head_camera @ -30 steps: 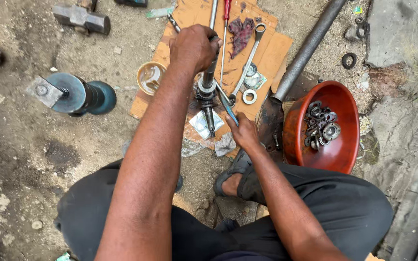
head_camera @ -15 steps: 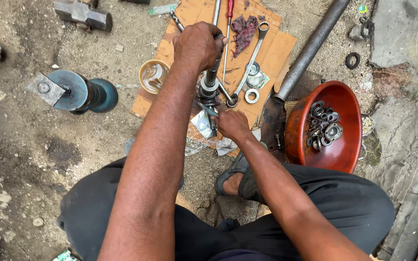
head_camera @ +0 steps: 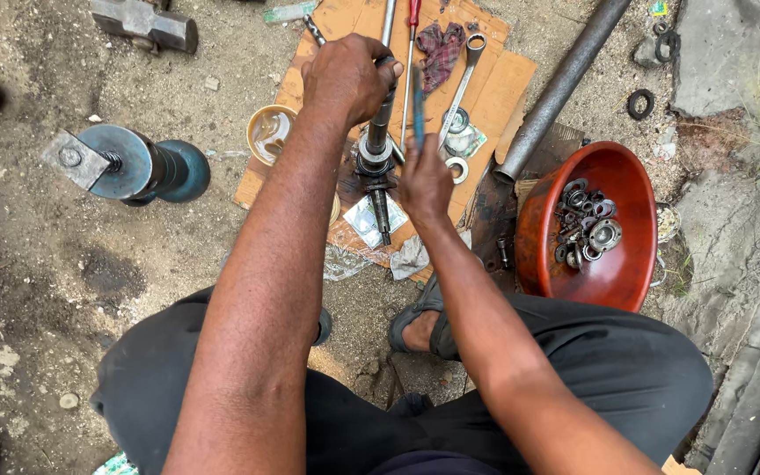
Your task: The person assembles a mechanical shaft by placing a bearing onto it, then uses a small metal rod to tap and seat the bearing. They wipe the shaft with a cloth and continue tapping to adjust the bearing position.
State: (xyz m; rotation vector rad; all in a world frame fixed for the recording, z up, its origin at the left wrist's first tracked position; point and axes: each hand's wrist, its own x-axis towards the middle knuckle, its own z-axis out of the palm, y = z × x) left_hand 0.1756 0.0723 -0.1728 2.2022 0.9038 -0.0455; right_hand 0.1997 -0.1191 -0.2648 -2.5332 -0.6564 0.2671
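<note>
While a dark metal shaft (head_camera: pixel 378 163) with a collared end stands on a sheet of cardboard (head_camera: pixel 503 84) near the top centre of the view, the left hand (head_camera: pixel 345 79) wraps its fingers tightly around the upper part, holding it steady. At 3 o'clock from the shaft, just beside it, the right hand (head_camera: pixel 424 180) has its fingers curled together around a slim blue-handled tool (head_camera: pixel 417 105) that points up toward 12 o'clock. A ring-ended spanner (head_camera: pixel 461 88), a red-handled screwdriver (head_camera: pixel 411 35) and a crumpled purple rag (head_camera: pixel 440 48) lie on the cardboard at 1 o'clock from the shaft. A grey metal pipe (head_camera: pixel 560 84) runs diagonally off at 2 o'clock. At 4 o'clock sits a red bowl (head_camera: pixel 543 220) holding bearings and rings (head_camera: pixel 587 220). At 9 o'clock, well apart on the dirt ground, lies a blue-grey cylindrical part (head_camera: pixel 134 163), and a hammer head (head_camera: pixel 147 22) rests at 10 o'clock. The person's sandalled foot (head_camera: pixel 420 321) shows at 6 o'clock.
</note>
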